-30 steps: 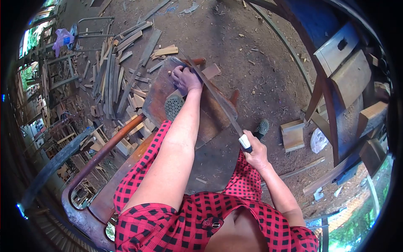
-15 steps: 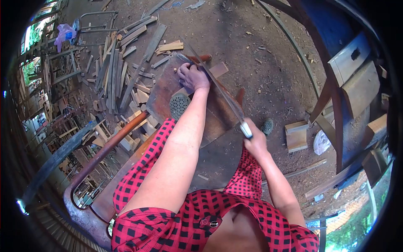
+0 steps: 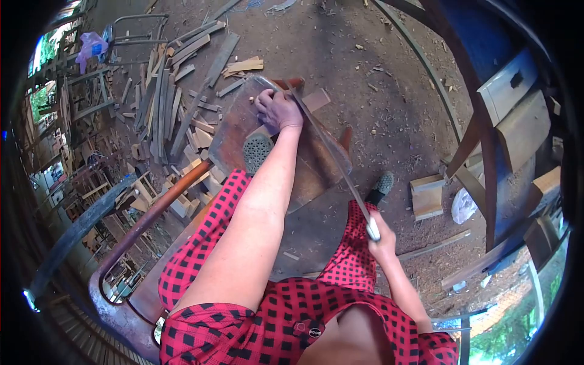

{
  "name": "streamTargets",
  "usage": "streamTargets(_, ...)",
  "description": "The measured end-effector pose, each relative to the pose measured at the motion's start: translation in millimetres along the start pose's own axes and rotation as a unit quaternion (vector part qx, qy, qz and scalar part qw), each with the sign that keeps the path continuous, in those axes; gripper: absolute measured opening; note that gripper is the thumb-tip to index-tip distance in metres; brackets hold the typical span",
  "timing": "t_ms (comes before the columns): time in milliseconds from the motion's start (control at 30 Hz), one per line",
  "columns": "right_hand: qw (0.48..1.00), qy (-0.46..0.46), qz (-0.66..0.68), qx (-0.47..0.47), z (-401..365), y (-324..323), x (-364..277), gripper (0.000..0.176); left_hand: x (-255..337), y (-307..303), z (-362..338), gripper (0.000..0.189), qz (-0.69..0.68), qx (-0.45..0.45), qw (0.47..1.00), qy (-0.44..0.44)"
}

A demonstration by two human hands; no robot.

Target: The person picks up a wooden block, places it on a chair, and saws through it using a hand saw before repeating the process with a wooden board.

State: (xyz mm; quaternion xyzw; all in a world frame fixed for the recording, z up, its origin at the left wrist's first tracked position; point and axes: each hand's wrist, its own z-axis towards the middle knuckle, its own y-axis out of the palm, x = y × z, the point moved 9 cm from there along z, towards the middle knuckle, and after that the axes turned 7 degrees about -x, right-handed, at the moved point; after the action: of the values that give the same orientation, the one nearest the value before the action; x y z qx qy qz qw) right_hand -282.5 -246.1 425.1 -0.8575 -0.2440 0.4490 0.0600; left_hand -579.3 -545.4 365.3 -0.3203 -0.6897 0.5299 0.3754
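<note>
My right hand [image 3: 382, 237] is wrapped round the white handle of a handsaw [image 3: 334, 151], low and to the right of the seat. The long narrow blade slants up and left across a flat wooden piece [image 3: 316, 100]. My left hand [image 3: 280, 112] presses on that piece at the far part of a worn brown wooden seat [image 3: 234, 131], its fingers bent. A foot in a grey perforated shoe [image 3: 258, 152] rests on the seat beside my left forearm.
Piled wood scraps [image 3: 161, 103] lie on the dirt floor at the left. A curved metal armrest [image 3: 140, 234] runs along the near left. Wooden boards [image 3: 523, 131] and a frame stand at the right, near a box-like wooden piece [image 3: 427, 198] and a white plastic bag [image 3: 464, 206].
My right hand has drawn the saw back, down and to the right. My left hand has stayed nearly in place on the wooden piece.
</note>
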Motion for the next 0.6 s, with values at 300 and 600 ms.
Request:
streamTargets(300, 0.993, -0.094, 0.05, 0.052, 53.4, 6.0, -56.1, 0.065, 2.2, -1.3, -1.3, 0.027, 0.011, -0.028, 1.0, -0.006)
streamTargets(600, 0.996, -0.063, -0.057, 0.002, 94.4, 16.9, -48.9, 0.068, 1.3, -1.4, -4.5, 0.029, 0.024, -0.059, 0.998, -0.017)
